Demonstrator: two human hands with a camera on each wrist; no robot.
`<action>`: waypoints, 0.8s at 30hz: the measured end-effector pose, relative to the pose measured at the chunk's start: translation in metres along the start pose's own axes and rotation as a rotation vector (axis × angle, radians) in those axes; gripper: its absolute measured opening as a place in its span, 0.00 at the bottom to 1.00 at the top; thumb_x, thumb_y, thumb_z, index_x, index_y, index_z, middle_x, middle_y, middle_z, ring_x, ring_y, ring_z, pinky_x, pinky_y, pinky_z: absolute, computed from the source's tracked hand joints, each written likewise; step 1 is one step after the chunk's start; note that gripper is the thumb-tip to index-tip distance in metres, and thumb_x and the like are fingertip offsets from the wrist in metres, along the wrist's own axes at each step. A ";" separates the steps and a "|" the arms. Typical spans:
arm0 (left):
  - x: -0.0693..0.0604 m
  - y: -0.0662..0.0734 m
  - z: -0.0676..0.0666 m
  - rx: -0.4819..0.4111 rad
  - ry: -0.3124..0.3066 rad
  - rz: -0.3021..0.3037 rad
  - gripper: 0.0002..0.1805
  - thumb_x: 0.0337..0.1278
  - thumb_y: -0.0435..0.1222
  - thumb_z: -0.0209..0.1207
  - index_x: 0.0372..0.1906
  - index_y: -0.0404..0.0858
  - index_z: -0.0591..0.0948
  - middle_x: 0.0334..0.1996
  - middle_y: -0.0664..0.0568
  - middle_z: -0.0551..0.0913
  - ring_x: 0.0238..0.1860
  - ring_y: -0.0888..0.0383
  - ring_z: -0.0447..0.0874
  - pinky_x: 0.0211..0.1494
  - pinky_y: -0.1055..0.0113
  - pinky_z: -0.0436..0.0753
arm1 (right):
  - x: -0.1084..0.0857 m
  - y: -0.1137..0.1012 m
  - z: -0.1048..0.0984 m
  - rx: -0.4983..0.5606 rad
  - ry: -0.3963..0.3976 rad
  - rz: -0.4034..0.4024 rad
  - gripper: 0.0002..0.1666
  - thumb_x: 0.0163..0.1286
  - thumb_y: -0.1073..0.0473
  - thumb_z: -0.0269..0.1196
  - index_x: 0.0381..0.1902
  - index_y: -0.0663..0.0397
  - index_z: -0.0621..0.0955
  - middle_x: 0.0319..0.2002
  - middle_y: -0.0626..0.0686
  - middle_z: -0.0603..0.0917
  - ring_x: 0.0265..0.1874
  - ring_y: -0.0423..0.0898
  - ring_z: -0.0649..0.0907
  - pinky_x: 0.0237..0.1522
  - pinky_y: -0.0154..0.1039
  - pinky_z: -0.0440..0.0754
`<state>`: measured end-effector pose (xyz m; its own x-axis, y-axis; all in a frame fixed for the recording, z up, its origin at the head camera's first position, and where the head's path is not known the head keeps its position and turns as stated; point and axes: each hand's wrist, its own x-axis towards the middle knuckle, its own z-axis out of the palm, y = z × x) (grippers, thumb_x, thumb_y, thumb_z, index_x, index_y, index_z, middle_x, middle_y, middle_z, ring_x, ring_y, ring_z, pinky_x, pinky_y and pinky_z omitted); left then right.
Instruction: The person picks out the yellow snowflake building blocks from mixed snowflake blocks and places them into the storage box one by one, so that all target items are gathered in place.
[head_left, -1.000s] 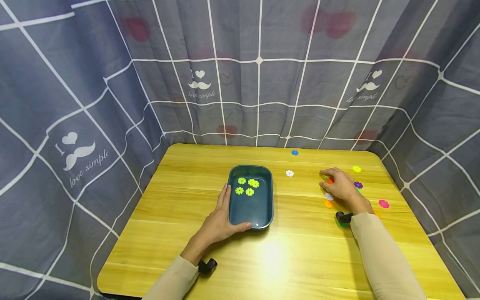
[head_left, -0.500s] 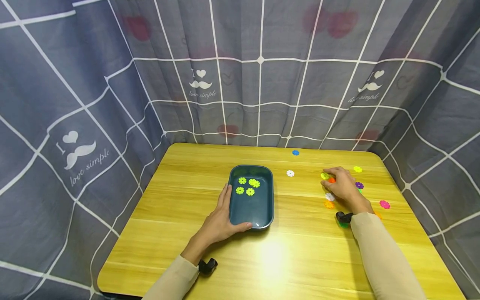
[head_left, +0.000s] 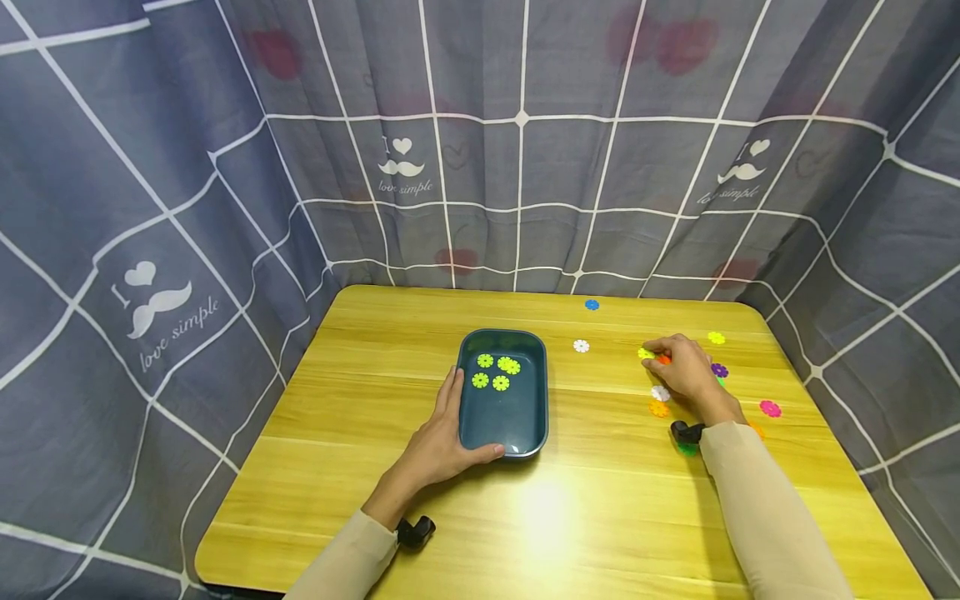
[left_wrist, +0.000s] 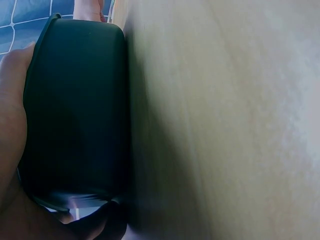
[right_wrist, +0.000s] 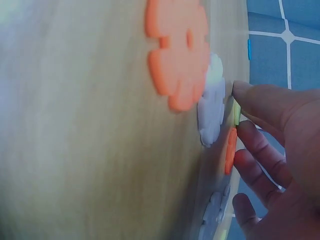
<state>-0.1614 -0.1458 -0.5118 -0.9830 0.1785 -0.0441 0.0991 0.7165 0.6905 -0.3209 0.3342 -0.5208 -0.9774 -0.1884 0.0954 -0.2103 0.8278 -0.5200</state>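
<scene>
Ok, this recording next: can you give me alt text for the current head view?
A person's left hand holds a dark blue-green tray with five yellow-green notched discs inside, while the right hand pinches another yellow-green disc. Discs in other colours lie on the right half of the wood-grain table, before a grey gridded curtain.

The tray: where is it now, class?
In the head view, the tray stands on the table, slightly left of centre, gripped by the left hand.

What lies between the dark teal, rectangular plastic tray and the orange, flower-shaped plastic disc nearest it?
Only bare wood-grain tabletop between the tray and the orange disc, seen in the head view.
</scene>
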 end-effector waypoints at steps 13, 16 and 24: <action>0.000 0.000 0.000 0.002 -0.002 0.002 0.84 0.55 0.70 0.83 1.00 0.48 0.39 1.00 0.54 0.35 0.84 0.28 0.77 0.67 0.28 0.89 | 0.001 -0.002 0.000 -0.019 -0.019 0.014 0.22 0.84 0.54 0.75 0.68 0.59 0.91 0.61 0.70 0.91 0.60 0.73 0.87 0.51 0.58 0.72; 0.000 0.000 0.000 0.003 -0.002 0.004 0.84 0.55 0.70 0.83 1.00 0.48 0.39 1.00 0.54 0.34 0.84 0.28 0.78 0.66 0.28 0.89 | 0.001 -0.003 -0.001 -0.015 -0.016 0.022 0.21 0.84 0.53 0.75 0.66 0.59 0.92 0.60 0.70 0.91 0.60 0.73 0.87 0.50 0.56 0.70; 0.000 -0.001 0.001 0.008 0.000 0.003 0.84 0.54 0.71 0.82 1.00 0.49 0.38 1.00 0.53 0.35 0.83 0.28 0.79 0.66 0.28 0.90 | 0.003 -0.005 0.000 -0.013 -0.029 0.037 0.21 0.83 0.52 0.76 0.65 0.58 0.92 0.62 0.69 0.93 0.62 0.73 0.87 0.53 0.60 0.71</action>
<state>-0.1616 -0.1459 -0.5126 -0.9826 0.1807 -0.0425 0.1031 0.7215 0.6847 -0.3225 0.3294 -0.5180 -0.9837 -0.1726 0.0510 -0.1742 0.8415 -0.5114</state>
